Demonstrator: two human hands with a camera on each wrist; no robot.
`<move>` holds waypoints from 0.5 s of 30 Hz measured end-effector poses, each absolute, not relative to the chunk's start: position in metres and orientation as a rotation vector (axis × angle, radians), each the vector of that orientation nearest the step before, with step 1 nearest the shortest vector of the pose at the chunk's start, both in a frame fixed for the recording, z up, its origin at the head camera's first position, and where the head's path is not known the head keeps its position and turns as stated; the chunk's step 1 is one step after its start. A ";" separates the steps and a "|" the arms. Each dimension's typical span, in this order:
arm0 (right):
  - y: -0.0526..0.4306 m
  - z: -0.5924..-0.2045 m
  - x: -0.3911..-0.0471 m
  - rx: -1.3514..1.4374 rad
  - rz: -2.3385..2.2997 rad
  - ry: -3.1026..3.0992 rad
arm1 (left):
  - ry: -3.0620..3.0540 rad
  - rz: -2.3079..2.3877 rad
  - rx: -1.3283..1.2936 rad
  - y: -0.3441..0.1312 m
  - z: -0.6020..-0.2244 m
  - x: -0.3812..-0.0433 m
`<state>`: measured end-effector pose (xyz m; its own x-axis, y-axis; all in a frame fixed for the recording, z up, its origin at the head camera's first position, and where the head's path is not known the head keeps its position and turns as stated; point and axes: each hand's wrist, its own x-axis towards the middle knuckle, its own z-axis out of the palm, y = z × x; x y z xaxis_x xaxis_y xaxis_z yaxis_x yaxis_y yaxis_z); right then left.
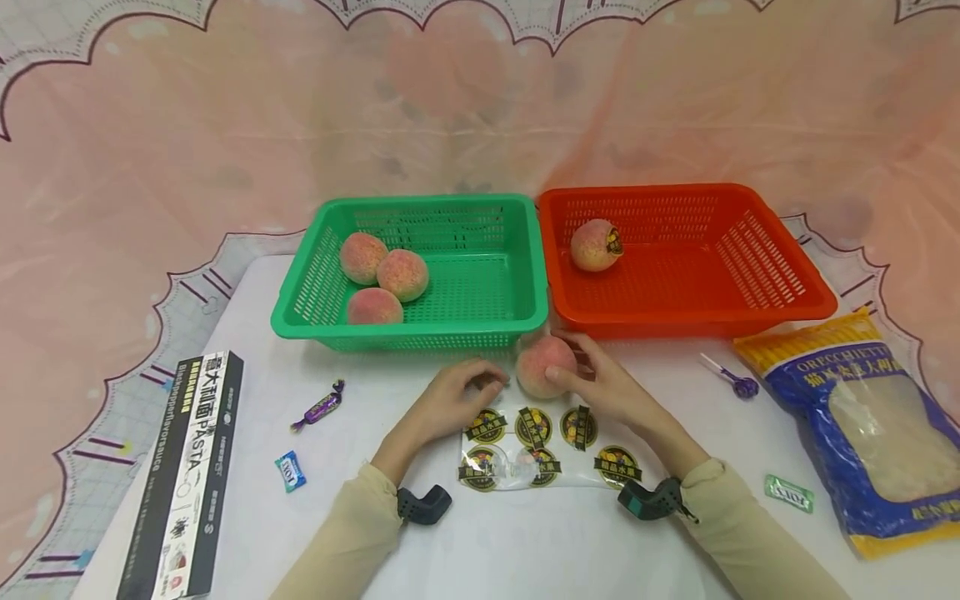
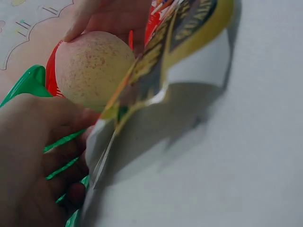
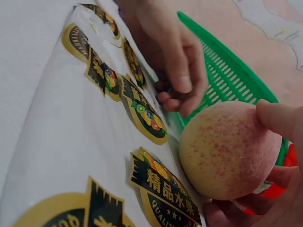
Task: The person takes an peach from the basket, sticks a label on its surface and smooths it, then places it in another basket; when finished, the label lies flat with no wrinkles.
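My right hand (image 1: 604,379) holds a pink-and-yellow peach (image 1: 546,367) between thumb and fingers, just in front of where the two baskets meet. In the right wrist view the peach (image 3: 229,149) shows a speckled side without a sticker. My left hand (image 1: 453,396) is close by to the left, fingers loosely bent and holding nothing. Beneath and in front of both hands lies a clear sheet (image 1: 585,477) of black-and-gold fruit stickers. Seen from the left wrist, the sheet's edge (image 2: 199,71) rises close to the left fingers (image 2: 71,158).
Three peaches (image 1: 402,275) sit in the green basket (image 1: 480,329); one stickered peach (image 1: 595,246) is in the red basket (image 1: 690,321). A pasta box (image 1: 183,475) lies left, an orecchiette bag (image 1: 862,433) right. Wrapped candies (image 1: 290,471) and a lollipop (image 1: 742,386) are scattered about.
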<state>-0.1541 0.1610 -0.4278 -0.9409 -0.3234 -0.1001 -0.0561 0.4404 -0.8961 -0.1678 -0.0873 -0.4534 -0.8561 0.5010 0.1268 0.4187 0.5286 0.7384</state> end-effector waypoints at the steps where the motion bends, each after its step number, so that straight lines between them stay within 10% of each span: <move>1: 0.161 -0.427 -0.154 -0.335 -1.496 2.438 | 2.674 1.194 0.873 -0.087 -0.454 -0.168; 15: 0.190 -0.415 -0.145 -0.418 -1.138 2.545 | 2.787 0.954 1.173 -0.089 -0.465 -0.166</move>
